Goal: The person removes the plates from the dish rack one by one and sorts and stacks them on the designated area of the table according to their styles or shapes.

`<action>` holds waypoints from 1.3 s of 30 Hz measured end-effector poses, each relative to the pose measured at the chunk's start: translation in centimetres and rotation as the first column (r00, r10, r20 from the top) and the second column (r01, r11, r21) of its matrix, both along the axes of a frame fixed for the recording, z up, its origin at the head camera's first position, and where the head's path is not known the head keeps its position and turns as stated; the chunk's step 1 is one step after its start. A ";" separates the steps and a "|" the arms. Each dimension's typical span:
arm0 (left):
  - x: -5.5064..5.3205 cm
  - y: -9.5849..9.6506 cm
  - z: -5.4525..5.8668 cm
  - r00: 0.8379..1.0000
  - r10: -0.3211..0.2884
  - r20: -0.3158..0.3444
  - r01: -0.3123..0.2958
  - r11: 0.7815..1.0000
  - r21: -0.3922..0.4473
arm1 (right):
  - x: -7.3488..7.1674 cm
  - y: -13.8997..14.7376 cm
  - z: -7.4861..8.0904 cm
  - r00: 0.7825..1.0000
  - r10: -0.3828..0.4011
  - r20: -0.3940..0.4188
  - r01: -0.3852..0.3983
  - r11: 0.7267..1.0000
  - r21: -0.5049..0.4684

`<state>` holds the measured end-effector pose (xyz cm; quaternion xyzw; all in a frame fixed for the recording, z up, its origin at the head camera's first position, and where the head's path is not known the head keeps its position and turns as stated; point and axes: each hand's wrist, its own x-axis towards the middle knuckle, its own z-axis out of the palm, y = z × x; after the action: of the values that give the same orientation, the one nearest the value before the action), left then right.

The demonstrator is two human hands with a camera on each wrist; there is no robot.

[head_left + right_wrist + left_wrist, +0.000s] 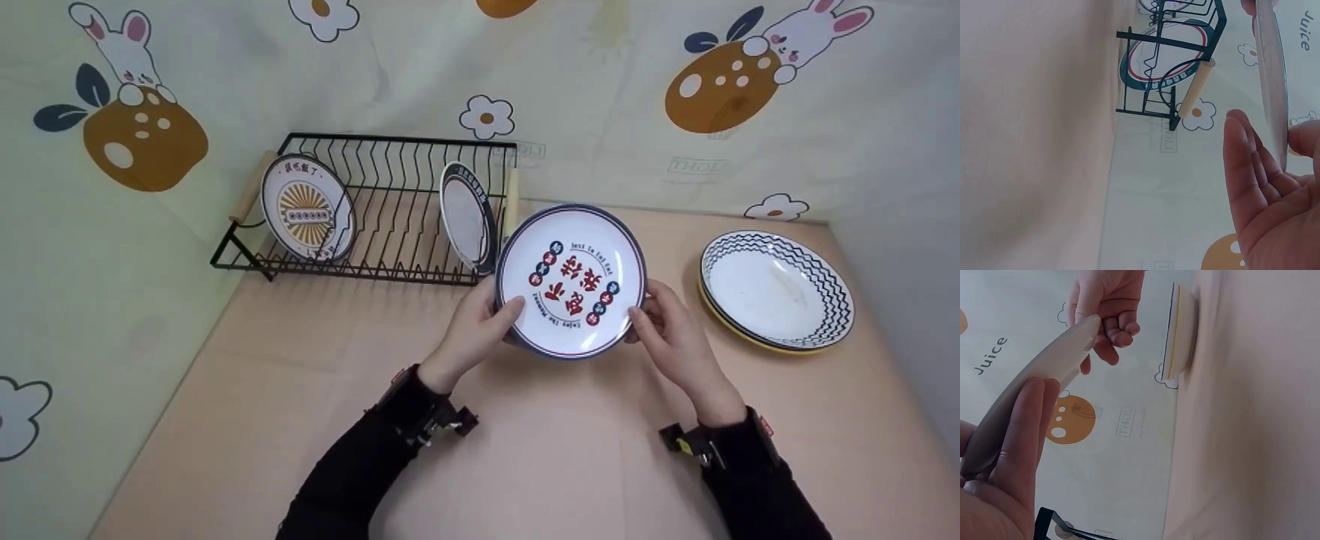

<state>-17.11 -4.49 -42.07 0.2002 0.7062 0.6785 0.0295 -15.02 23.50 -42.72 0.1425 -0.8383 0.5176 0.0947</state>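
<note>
A white plate (574, 270) with a blue rim and red characters is held up in both hands, its printed face toward the head camera. The left hand (474, 326) grips its lower left edge, thumb on the face and fingers behind, as the left wrist view also shows. At the opposite edge, the right hand (681, 345) pinches the plate between thumb and fingers. From the right wrist side the plate (1272, 84) appears nearly edge-on. Just left of the held plate, a black wire dish rack (397, 281) stands on the table.
In the rack lean a plate with a yellow sunburst (298, 191) at the left and a dark-rimmed plate (466, 221) at the right. Stacked dishes, the top one with a zigzag rim (772, 289), sit at the table's right. A patterned cloth (600, 142) hangs behind.
</note>
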 end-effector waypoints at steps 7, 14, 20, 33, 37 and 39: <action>-0.1 0.1 -0.2 0.999 -0.038 0.034 0.038 0.999 -0.010 | 0.1 0.1 0.1 0.999 0.008 0.048 -0.003 0.994 -0.106; -0.2 0.3 -0.5 0.999 -0.043 0.019 0.044 0.998 -0.044 | 0.2 0.2 0.4 0.995 0.020 0.101 -0.002 0.984 -0.176; -0.2 0.5 -0.7 0.999 -0.043 -0.019 0.041 0.995 -0.095 | 0.1 0.5 0.7 0.990 0.003 0.142 0.024 0.982 -0.189; -0.4 0.0 -0.2 0.999 -0.047 0.001 0.047 0.994 -0.101 | -0.6 2.0 0.8 0.973 -0.076 0.216 0.114 0.980 -0.165; -0.4 -0.5 0.2 0.999 -0.026 -0.029 0.020 0.984 -0.175 | -1.1 2.6 0.5 0.963 -0.107 0.249 0.148 0.977 -0.154; -0.4 -0.8 0.6 0.999 -0.008 -0.046 -0.003 0.976 -0.217 | -1.3 3.0 0.3 0.956 -0.115 0.271 0.162 0.974 -0.160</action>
<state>-17.51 -5.32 -41.52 0.2125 0.7762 0.5925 0.0353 -16.35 26.46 -42.43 0.0048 -0.8011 0.5976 0.0326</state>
